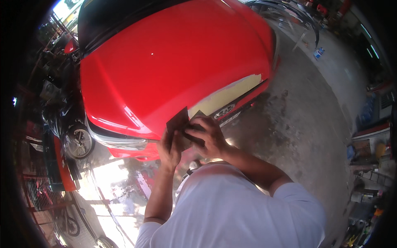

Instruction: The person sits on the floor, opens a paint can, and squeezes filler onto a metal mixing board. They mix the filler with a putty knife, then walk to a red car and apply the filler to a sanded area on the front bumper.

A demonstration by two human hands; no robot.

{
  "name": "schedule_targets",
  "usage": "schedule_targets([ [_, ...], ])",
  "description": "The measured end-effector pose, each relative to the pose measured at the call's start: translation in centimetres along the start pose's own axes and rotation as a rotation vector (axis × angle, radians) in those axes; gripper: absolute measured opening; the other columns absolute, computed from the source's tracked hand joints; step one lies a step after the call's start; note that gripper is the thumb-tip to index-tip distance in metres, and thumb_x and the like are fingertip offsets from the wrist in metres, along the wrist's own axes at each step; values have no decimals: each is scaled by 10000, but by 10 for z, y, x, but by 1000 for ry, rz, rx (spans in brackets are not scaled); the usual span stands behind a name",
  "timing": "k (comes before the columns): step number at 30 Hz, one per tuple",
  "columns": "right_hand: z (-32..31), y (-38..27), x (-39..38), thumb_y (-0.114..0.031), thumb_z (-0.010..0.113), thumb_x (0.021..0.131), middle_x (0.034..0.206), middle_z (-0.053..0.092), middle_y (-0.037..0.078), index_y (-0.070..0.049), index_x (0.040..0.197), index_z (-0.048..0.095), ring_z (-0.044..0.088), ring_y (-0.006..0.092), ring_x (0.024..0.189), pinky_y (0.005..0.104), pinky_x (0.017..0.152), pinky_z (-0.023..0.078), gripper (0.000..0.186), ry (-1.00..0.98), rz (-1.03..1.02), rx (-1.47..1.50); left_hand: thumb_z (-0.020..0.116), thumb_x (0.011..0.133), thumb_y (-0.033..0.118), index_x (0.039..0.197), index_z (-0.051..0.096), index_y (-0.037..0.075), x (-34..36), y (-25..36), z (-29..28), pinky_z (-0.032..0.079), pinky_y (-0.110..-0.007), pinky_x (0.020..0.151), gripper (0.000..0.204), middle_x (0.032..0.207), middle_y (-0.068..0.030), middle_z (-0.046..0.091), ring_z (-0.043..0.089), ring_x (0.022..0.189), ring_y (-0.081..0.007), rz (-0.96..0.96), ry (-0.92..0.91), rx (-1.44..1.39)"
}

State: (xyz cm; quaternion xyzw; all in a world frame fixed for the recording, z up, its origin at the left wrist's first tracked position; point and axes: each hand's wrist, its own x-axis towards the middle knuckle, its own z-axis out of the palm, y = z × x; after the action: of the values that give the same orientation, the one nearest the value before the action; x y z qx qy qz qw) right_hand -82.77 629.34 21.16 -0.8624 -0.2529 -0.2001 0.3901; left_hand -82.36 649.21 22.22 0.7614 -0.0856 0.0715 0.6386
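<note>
In front of my body, close together over the front edge of a red car hood (173, 70), both hands are raised. My left hand (170, 151) is closed on a dark, flat, straight-edged sheet (178, 119) that looks like sandpaper, thumb on the near side. My right hand (210, 138) curls its fingers around a dark piece (199, 114) whose pointed corner sticks up above the knuckles. Whether the two pieces are one folded or torn sheet is hidden by the fingers. Just beyond lies a cream filler patch (235, 91) along the hood's front edge.
Below the patch are the car's emblem (225, 111) and bumper. A headlight (120, 140) is at the left corner. Further left stands a motorcycle wheel (79, 141). A small blue-and-white can (319, 53) stands on the concrete floor (306, 111); shelves with clutter line the right.
</note>
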Motion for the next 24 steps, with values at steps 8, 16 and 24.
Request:
schedule_targets([
  [8, 18, 31, -18, -186, 758, 751, 1209, 558, 70, -191, 1197, 699, 528, 311, 1196, 541, 1004, 378, 450, -48, 9, -190, 521, 1105, 214, 1373, 600, -34, 23, 37, -21, 509, -306, 934, 373, 1216, -103, 702, 650, 1052, -167, 96, 271, -107],
  [16, 71, 65, 8, -235, 737, 791, 1285, 528, 97, -203, 1261, 676, 473, 342, 1282, 623, 1020, 357, 475, 43, 106, -439, 552, 1100, 161, 1329, 609, -47, 11, 19, -35, 492, -288, 979, 315, 1245, -100, 686, 638, 1103, -154, 64, 256, -32],
  [24, 77, 81, -76, -275, 744, 786, 1332, 523, 93, -208, 1299, 685, 439, 383, 1331, 646, 1054, 323, 520, -12, 188, -465, 539, 1093, 197, 1385, 590, -45, 1, 10, -51, 453, -318, 1030, 383, 1286, -105, 661, 601, 1176, -175, 3, 268, -108],
])
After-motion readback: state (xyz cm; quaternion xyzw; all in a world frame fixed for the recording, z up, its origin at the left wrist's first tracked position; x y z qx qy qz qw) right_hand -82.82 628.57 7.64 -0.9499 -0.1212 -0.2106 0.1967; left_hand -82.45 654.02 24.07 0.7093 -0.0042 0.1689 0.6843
